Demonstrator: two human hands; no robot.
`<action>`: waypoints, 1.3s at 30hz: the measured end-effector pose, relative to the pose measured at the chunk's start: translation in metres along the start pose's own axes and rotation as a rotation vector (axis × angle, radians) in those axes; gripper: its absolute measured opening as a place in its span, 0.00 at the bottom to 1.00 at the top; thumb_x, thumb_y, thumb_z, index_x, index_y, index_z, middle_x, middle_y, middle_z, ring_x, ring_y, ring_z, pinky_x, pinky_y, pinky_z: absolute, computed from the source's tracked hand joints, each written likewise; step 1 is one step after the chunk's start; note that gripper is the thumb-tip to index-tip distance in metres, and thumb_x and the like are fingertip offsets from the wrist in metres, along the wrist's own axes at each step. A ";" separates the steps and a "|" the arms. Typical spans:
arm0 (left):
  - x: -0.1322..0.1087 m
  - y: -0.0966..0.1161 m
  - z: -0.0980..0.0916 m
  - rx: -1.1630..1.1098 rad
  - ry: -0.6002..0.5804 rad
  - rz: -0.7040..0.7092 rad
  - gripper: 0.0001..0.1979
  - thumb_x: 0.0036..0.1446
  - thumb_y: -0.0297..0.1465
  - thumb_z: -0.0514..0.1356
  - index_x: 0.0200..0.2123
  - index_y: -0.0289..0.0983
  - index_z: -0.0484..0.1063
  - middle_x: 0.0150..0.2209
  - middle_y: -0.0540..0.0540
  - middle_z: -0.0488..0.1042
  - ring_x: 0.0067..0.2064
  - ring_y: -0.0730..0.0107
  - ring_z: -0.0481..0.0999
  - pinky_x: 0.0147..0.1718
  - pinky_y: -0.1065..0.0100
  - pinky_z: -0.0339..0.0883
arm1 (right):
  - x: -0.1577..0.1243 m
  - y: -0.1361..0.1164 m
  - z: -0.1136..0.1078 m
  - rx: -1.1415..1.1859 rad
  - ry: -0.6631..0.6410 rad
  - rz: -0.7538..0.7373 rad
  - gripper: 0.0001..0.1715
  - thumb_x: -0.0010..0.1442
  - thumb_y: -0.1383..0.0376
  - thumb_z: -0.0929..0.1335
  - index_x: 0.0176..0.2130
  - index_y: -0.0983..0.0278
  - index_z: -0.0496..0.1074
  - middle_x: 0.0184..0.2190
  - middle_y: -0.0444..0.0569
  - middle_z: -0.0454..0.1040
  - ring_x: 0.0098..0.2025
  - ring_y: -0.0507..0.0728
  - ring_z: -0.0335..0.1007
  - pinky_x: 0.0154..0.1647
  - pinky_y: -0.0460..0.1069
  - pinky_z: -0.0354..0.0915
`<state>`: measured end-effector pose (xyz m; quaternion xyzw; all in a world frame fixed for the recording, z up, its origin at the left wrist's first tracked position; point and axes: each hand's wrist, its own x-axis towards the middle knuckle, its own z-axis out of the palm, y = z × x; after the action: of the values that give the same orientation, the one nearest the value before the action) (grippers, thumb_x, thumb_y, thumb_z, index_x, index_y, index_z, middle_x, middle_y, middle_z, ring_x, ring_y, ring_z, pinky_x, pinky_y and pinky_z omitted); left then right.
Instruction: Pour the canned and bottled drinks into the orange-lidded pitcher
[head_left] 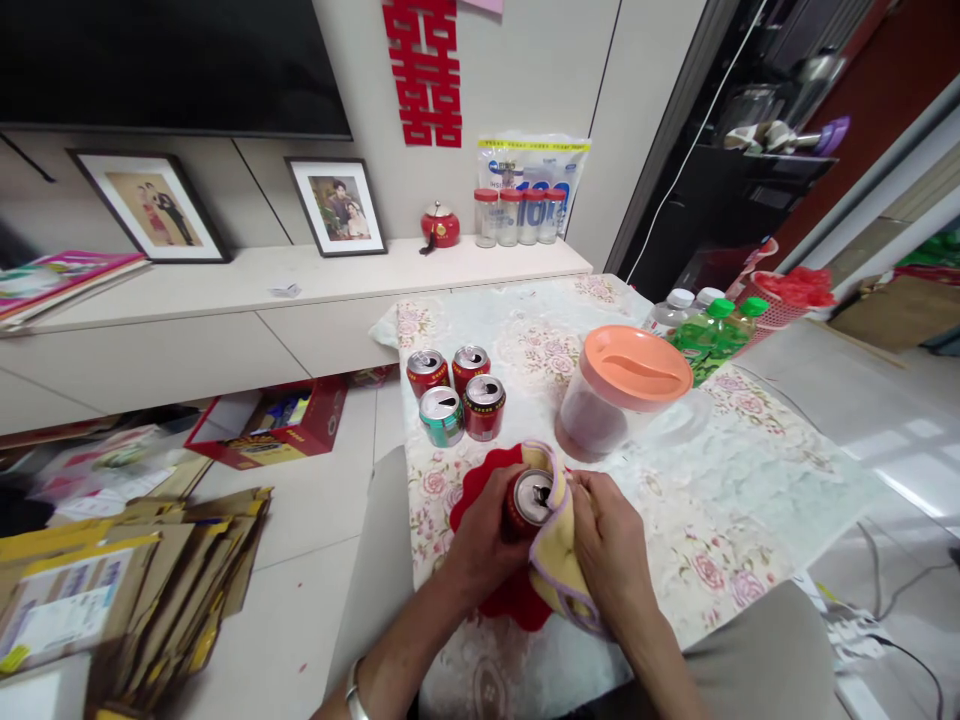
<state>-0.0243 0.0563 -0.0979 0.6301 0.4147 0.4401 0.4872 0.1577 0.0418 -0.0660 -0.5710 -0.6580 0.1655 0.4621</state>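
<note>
My left hand (484, 535) is wrapped round a red drink can (531, 497), upright with its top opened. A yellow cloth (562, 560) with a purple edge is gripped in my right hand (611, 530) and pressed against the can's right side. Beneath them lies a red scalloped mat (517, 602) on the floral tablecloth. Just beyond my left hand stand several opened cans: a green can (441, 416), a dark red can (484, 408) and other red cans (427, 374) behind. My right fingertips are partly hidden by the cloth.
A clear tub with an orange lid (636, 362) stands right of the cans. Behind it are green-capped bottles (709, 335) and a pink basket (780, 300). Glass jars (517, 218) line the white cabinet (330, 275). Cardboard mailers (172, 570) lie on the left.
</note>
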 end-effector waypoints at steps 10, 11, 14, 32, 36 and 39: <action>-0.003 0.008 -0.001 0.130 0.041 0.049 0.30 0.59 0.36 0.71 0.63 0.42 0.70 0.60 0.38 0.79 0.60 0.48 0.81 0.58 0.52 0.77 | -0.019 -0.041 -0.013 -0.147 0.033 -0.168 0.15 0.85 0.57 0.64 0.51 0.64 0.73 0.43 0.44 0.69 0.42 0.51 0.69 0.43 0.45 0.62; -0.003 0.009 0.000 0.142 0.055 0.077 0.26 0.60 0.36 0.70 0.61 0.42 0.72 0.57 0.39 0.80 0.57 0.50 0.82 0.56 0.52 0.77 | -0.017 -0.042 -0.012 -0.166 0.032 -0.151 0.16 0.85 0.56 0.64 0.49 0.64 0.72 0.42 0.43 0.69 0.40 0.51 0.70 0.40 0.45 0.62; -0.004 0.010 0.001 0.176 0.085 0.107 0.20 0.62 0.35 0.68 0.56 0.42 0.73 0.53 0.41 0.80 0.53 0.53 0.82 0.52 0.55 0.77 | -0.006 -0.043 -0.012 -0.220 -0.054 -0.089 0.16 0.79 0.55 0.64 0.43 0.63 0.69 0.38 0.41 0.71 0.32 0.51 0.70 0.31 0.48 0.58; -0.003 0.000 0.000 0.197 0.050 0.110 0.36 0.51 0.40 0.78 0.60 0.40 0.68 0.56 0.38 0.76 0.57 0.45 0.77 0.58 0.47 0.72 | -0.010 -0.046 -0.058 -0.241 -0.079 -0.262 0.09 0.84 0.63 0.63 0.50 0.63 0.72 0.42 0.43 0.69 0.40 0.47 0.70 0.41 0.43 0.63; -0.003 0.003 0.002 0.197 0.069 0.105 0.27 0.59 0.40 0.72 0.58 0.40 0.71 0.54 0.38 0.76 0.54 0.48 0.79 0.54 0.50 0.74 | -0.015 -0.052 -0.038 -0.162 -0.146 -0.234 0.08 0.81 0.67 0.63 0.53 0.62 0.72 0.43 0.43 0.69 0.39 0.48 0.70 0.40 0.45 0.63; -0.002 0.004 0.003 0.188 0.073 0.091 0.26 0.59 0.38 0.72 0.58 0.41 0.71 0.54 0.39 0.77 0.55 0.49 0.79 0.55 0.51 0.75 | -0.009 -0.042 -0.031 -0.017 -0.206 -0.146 0.08 0.79 0.65 0.64 0.49 0.62 0.74 0.42 0.41 0.72 0.38 0.48 0.72 0.37 0.45 0.64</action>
<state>-0.0215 0.0528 -0.0943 0.6748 0.4427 0.4434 0.3900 0.1559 0.0114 -0.0224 -0.5053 -0.7433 0.1835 0.3981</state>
